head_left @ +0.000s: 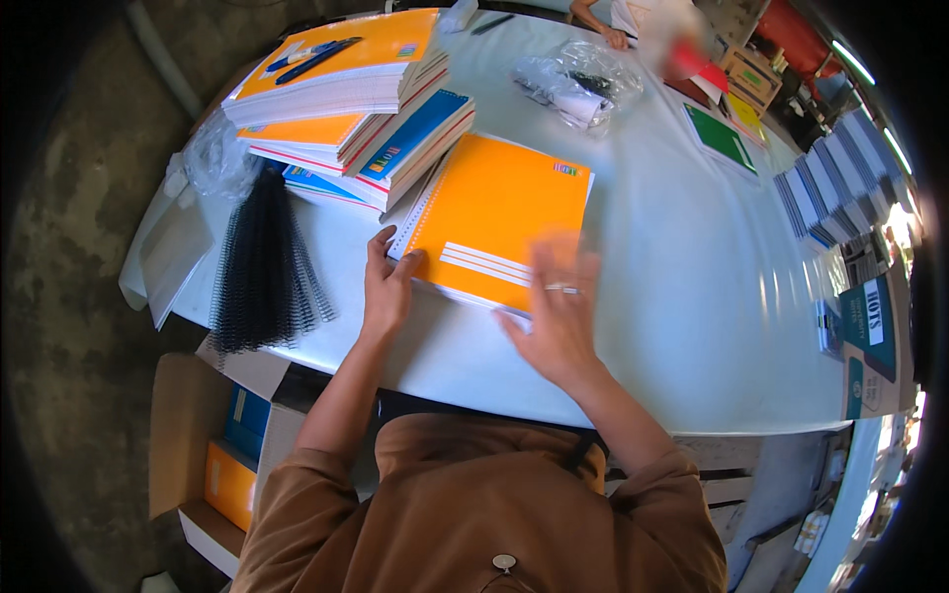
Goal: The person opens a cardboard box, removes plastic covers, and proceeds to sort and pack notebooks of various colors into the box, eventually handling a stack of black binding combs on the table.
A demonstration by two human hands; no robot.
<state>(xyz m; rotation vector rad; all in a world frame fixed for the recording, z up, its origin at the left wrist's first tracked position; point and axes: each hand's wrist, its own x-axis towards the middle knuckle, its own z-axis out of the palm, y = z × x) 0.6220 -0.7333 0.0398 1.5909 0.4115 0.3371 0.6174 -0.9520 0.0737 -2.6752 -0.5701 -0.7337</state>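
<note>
An orange-covered notebook lies flat on the table in front of me, white pages showing along its edges. A row of small punched holes runs down its left side, with no coil in them. My left hand grips its lower left corner, thumb on the cover and fingers round the edge. Over the lower right edge is my right hand, a ring on one finger, its stretched fingers smeared by motion. Left of the notebook, a bundle of black spiral binding coils hangs over the table edge.
Tall stacks of orange and blue notebooks stand behind on the left, pens on top. Clear plastic bags lie farther back. Several piled notebooks and a carton stand right. An open box sits below left. Another person is across the table.
</note>
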